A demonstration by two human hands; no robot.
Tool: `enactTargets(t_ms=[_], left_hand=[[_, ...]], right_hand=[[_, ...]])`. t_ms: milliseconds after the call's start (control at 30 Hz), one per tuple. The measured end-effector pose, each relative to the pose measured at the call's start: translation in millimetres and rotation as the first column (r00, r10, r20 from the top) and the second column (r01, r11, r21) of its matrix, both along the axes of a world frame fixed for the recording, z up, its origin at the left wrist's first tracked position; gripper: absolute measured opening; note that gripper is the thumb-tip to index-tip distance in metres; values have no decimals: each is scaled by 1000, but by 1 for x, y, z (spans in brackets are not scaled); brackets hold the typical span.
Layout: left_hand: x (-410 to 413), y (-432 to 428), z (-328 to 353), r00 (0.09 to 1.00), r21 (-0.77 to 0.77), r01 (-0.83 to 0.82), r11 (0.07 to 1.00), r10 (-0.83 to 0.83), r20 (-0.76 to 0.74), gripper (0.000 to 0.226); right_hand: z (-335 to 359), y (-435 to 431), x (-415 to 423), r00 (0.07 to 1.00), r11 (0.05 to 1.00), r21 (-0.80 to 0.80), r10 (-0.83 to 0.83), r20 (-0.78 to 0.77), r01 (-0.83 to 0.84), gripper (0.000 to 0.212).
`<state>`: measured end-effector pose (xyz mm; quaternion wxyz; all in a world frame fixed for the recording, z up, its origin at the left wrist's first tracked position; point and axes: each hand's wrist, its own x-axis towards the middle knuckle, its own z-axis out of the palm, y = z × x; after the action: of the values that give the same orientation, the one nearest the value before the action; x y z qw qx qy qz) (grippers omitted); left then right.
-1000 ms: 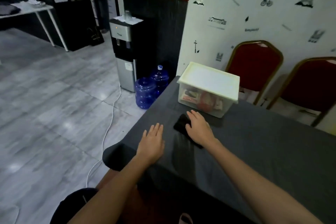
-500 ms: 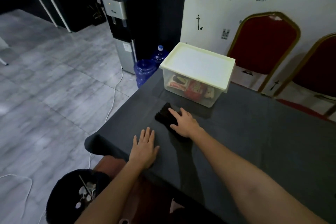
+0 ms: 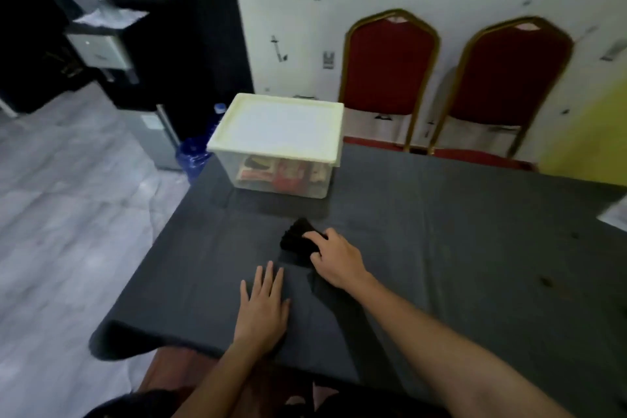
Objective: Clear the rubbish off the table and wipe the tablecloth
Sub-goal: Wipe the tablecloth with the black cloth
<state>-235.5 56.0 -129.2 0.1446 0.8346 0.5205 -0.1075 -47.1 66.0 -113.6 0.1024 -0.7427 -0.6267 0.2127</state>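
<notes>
A dark grey tablecloth (image 3: pixel 441 248) covers the table. A black cloth (image 3: pixel 296 237) lies bunched on it, in front of the plastic box. My right hand (image 3: pixel 336 258) grips the cloth's near side, fingers curled over it and pressing it onto the tablecloth. My left hand (image 3: pixel 263 307) lies flat on the tablecloth, fingers straight and together, just left of and nearer than the right hand. A darker damp streak runs from the cloth back toward me.
A clear plastic box with a cream lid (image 3: pixel 281 127) holding packets stands at the table's far left. Two red chairs (image 3: pixel 386 78) stand behind the table. A white sheet (image 3: pixel 615 214) pokes in at the right edge. Blue water bottles (image 3: pixel 193 154) sit on the floor left.
The view has swung right and down. My right hand has slid the black cloth to the right across the tablecloth. The left hand stays flat in place.
</notes>
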Motion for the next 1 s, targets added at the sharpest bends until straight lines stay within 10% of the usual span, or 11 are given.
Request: enactTargets(t_ms=[433,667,1000], left_hand=[[122,-56,-19,828,39,535,844,-533,175,78],[183,-125,-15,631,44,766,641,-763,140,86],[276,-187,-20,709,68,677,732,-675,203,86]], right_hand=[[9,-234,101,717,724,-42,-671,189,689,46],[8,-353,133,322,371,61,-867,380,926,50],[-24,-378,192,712,809,93,-559,425,580,63]])
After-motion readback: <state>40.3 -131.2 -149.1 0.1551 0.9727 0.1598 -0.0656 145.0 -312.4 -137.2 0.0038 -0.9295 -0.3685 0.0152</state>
